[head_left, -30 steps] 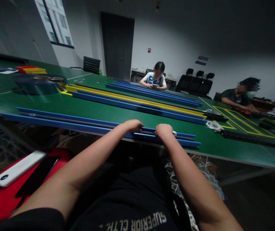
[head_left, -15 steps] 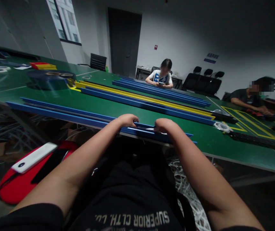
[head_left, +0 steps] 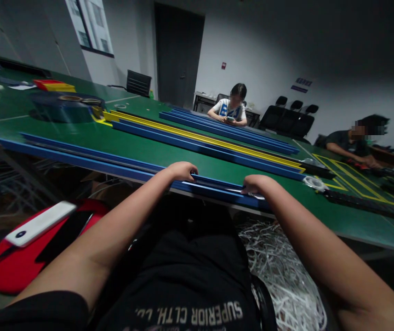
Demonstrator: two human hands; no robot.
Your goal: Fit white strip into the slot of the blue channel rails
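Observation:
A long blue channel rail [head_left: 79,157] lies along the near edge of the green table. My left hand [head_left: 183,171] is curled over this rail near its middle, fingers bent down into it. Further right, my right hand [head_left: 256,183] is closed at the rail, its fingertips on a thin white strip [head_left: 259,196]. Parts of the strip show inside the channel between the two hands. My fingertips are partly hidden by the backs of my hands.
Beyond lie a yellow rail [head_left: 203,141], another blue rail [head_left: 183,144] and several more blue rails [head_left: 231,133]. A large dark roll [head_left: 50,108] sits left, a clear tape roll [head_left: 316,184] right. Two people sit across the table. White scraps [head_left: 282,271] fill the space below.
My right hand has slid right along the rail, away from my left hand, and more white strip shows between them. My left hand stays about where it was. The view has shifted slightly.

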